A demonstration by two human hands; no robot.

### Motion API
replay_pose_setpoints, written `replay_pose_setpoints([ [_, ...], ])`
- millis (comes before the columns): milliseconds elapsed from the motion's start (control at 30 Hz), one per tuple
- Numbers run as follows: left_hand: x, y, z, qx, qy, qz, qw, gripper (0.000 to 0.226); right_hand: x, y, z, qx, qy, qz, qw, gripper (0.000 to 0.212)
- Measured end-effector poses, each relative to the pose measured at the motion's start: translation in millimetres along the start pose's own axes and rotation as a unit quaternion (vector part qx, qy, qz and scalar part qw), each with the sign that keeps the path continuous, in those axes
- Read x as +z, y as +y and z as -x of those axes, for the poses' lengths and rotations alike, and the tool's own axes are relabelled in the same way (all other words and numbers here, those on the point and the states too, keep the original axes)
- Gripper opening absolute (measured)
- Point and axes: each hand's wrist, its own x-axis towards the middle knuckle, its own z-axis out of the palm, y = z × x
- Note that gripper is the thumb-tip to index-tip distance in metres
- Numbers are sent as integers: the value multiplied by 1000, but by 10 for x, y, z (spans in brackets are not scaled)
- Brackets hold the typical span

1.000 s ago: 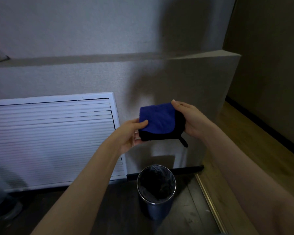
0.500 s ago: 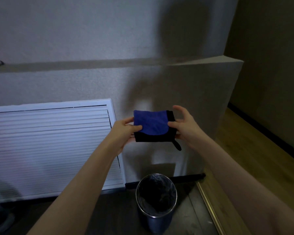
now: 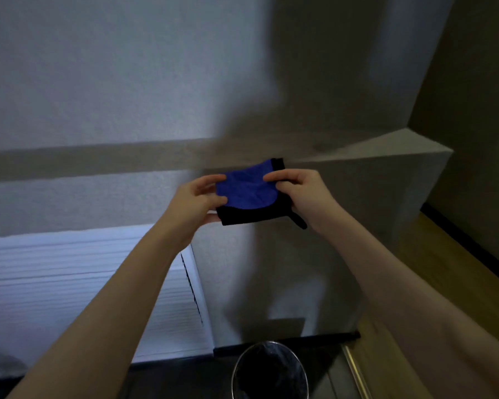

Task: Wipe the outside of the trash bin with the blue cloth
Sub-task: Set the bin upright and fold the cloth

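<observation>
— What could go wrong, standing where you are?

— Take the bin [image 3: 270,370] as the marker and go from its left. Up and left of it is the vent panel [image 3: 78,289] low on the wall. Nothing there is at risk. Then, high above the bin, the left hand [image 3: 198,197] pinches the left edge of the cloth [image 3: 247,191], thumb on the blue face, fingers curled behind. The right hand [image 3: 298,190] pinches the right edge the same way. The two hands are close together, with only the cloth between them.

— So the cloth is nowhere near the bin?

— Well apart. It is held up at about ledge [image 3: 372,148] height, and the bin stands on the floor below, only its rim and dark liner showing at the bottom of the view. I would say no wiping has begun.

— And the risks?

— Both holds are fingertip pinches, so I reckon a corner could slip while the cloth is refolded, and it would fall straight towards the open bin mouth. A bunched cloth would also wipe poorly on the curved side. The bin looks light; a hard push with no steadying hand might tip it or slide it against the wall.

— Count them for me.

— One vent panel, two hands, one cloth, blue with black trim and one small black loop [image 3: 299,222], one bin.
</observation>
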Motion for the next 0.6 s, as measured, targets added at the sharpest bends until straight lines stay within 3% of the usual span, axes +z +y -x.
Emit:
replay_pose_setpoints([
  [167,-154,519,-535,-18,10,2,1000,41,-14,-450,-649,58,-55,-46,996,34],
  [367,-216,908,-1258,-44,30,-22,998,42,41,-629,-1425,125,-25,-54,990,38],
  [467,-263,858,-1563,-76,27,-111,991,43,92,-551,-1666,135,-32,51,989,44],
  [533,-303,772,-1661,-75,25,-259,963,42,87,-466,-1685,97,-48,207,972,50],
  [600,-338,675,-1651,-24,32,-366,930,37,45,-402,-1632,32,-34,329,943,52],
])
